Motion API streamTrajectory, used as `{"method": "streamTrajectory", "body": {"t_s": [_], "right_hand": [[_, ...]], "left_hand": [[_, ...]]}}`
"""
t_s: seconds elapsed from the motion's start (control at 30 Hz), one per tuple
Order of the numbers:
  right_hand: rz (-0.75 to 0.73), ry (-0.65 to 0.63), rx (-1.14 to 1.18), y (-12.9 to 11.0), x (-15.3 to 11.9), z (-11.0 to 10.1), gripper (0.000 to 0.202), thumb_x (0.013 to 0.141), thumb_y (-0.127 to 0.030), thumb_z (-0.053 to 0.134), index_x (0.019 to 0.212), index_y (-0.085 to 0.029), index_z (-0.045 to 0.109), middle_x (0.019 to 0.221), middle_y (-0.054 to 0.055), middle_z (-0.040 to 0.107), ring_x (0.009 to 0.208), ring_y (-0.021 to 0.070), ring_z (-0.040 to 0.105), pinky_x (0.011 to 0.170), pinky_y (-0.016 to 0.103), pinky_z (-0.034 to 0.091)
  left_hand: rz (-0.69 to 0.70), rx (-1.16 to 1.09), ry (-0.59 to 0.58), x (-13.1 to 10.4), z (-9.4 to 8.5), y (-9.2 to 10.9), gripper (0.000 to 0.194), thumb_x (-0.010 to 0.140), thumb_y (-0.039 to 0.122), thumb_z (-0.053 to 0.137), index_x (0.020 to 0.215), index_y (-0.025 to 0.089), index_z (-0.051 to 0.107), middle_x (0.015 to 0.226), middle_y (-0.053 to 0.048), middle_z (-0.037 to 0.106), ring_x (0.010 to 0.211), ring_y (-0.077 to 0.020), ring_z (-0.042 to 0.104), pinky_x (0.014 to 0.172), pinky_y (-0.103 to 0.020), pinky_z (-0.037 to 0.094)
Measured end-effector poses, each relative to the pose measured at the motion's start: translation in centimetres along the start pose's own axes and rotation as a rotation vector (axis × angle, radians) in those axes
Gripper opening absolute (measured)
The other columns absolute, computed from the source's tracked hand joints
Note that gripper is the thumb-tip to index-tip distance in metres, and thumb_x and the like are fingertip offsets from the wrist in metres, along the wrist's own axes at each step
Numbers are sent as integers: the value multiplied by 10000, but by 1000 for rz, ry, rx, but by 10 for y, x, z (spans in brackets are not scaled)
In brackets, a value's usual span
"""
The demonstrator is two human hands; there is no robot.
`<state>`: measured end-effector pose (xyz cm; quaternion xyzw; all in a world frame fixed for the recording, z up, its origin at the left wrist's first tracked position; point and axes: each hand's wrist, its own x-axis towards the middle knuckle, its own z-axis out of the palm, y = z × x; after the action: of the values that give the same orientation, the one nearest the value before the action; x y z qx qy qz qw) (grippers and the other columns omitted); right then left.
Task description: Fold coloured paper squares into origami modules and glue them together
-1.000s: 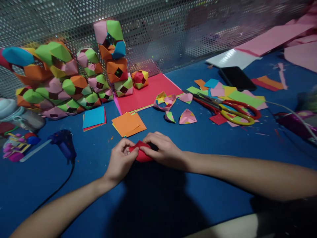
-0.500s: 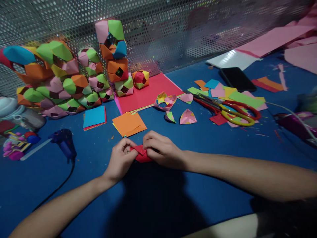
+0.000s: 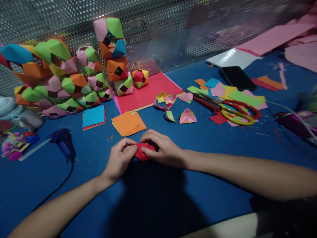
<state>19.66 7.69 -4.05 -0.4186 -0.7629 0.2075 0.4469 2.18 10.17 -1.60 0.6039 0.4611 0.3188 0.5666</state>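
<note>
A small piece of folded red paper [image 3: 145, 154] is held between both hands, low over the blue table. My left hand [image 3: 121, 155] pinches its left end, thumb on top and fingers behind. On the right side, my right hand [image 3: 160, 145] grips it, the thumb lying across the folded face and the fingers curled round the far edge. Just beyond the hands lies a stack of orange paper squares [image 3: 128, 123]. A stack of squares with a blue one on top [image 3: 94, 116] sits farther left.
Many-coloured folded paper balls [image 3: 74, 84] are piled at the back left against a perforated metal panel [image 3: 168, 33]. A blue glue gun [image 3: 63, 142] lies left with its cord. Scissors [image 3: 230, 109], paper scraps, a phone [image 3: 237, 78] and loose folded pieces [image 3: 187, 116] lie right.
My right thumb has moved down onto the front of the red paper, and the pointed flap that stood up there now lies flatter. The left hand keeps its pinch.
</note>
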Motion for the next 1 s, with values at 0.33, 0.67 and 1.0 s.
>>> {"method": "streamTrajectory", "body": {"t_s": [0.33, 0.67, 1.0], "right_hand": [[57, -54, 34, 0, 2, -5, 162, 835, -314, 551, 886, -163, 576, 800, 34, 597, 713, 129, 538, 668, 262, 440], [-84, 105, 125, 1, 5, -1, 167, 787, -49, 496, 849, -154, 610, 802, 51, 596, 752, 128, 570, 690, 266, 472], [-81, 25, 109, 0, 2, -3, 125, 825, -133, 505, 859, -155, 624, 840, 59, 543, 777, 130, 537, 702, 273, 462]], "left_hand": [[37, 49, 48, 1, -2, -2, 175, 771, 318, 600, 699, 162, 569, 616, 35, 534, 566, -90, 456, 542, -194, 347], [-1, 64, 9, 1, 1, -1, 158, 771, 294, 596, 703, 151, 599, 621, 30, 556, 567, -81, 454, 543, -189, 349], [37, 57, -17, 3, -1, -2, 152, 786, 292, 590, 749, 148, 618, 729, -2, 623, 673, -107, 537, 626, -205, 409]]}}
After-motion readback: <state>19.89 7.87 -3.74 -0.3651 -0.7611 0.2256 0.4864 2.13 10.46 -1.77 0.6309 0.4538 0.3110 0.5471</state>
